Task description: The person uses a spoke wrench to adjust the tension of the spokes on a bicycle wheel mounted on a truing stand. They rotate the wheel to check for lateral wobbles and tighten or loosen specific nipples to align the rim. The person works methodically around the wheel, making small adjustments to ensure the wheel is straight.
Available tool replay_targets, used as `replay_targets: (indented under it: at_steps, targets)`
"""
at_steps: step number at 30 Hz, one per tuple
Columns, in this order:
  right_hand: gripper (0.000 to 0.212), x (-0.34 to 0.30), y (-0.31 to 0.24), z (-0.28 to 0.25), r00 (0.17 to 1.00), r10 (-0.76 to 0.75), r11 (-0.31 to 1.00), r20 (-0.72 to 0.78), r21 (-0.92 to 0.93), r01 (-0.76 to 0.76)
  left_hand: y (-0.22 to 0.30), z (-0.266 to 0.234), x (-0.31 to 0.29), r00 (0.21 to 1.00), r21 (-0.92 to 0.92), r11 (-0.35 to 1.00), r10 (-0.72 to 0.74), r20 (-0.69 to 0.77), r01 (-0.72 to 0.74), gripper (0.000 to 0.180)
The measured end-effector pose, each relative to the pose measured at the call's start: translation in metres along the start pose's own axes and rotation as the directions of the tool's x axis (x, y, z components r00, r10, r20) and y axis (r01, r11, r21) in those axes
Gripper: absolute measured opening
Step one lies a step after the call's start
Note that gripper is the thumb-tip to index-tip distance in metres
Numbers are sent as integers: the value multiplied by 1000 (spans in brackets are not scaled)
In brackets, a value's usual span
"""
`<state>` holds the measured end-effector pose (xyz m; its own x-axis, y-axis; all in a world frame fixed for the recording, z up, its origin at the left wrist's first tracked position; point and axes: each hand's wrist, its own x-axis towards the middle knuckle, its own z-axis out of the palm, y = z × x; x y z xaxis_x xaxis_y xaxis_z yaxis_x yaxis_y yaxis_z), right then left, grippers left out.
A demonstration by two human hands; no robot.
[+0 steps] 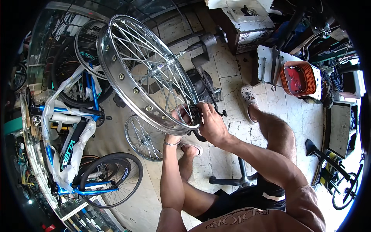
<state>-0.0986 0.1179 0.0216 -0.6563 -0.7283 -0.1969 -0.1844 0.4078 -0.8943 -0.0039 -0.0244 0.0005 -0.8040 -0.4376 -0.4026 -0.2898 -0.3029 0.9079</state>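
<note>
A large spoked wheel with a shiny metal rim point(148, 108) stands tilted in front of me. It is mounted at its axle in a dark metal stand point(201, 60) with a spring-wound rod. At the rim's near end, my left hand point(180, 113) reaches among the spokes with its fingers curled. My right hand point(211, 123) is on the other side of the same spot, fingers bent and pressed together by a dark part of the stand. Both hands are closed, but what lies between their fingers is hidden.
A blue bicycle frame point(92, 91) in wrapping stands at left, with a black-tyred wheel point(138, 174) nearby. Another spoked wheel point(145, 139) lies on the tiled floor. At right, wrenches point(275, 65) and an orange basket point(286, 83) rest on a white surface. A stool base point(243, 178) is below.
</note>
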Motion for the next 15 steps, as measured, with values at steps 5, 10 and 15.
replay_targets:
  at_steps: [5,10,15]
  targets:
    - [50,0,3,1,1000,-9,1000,-24,-8,8,-3,8,1,993,97,988,120,-8,-119,37]
    - [53,-1,-2,-3,1000,9,998,3,57,-9,0,9,-2,980,-7,980,197,37,-197,35]
    - [55,2,0,-5,999,24,1000,30,10,-25,11,-8,-3,998,287,956,51,40,-60,35]
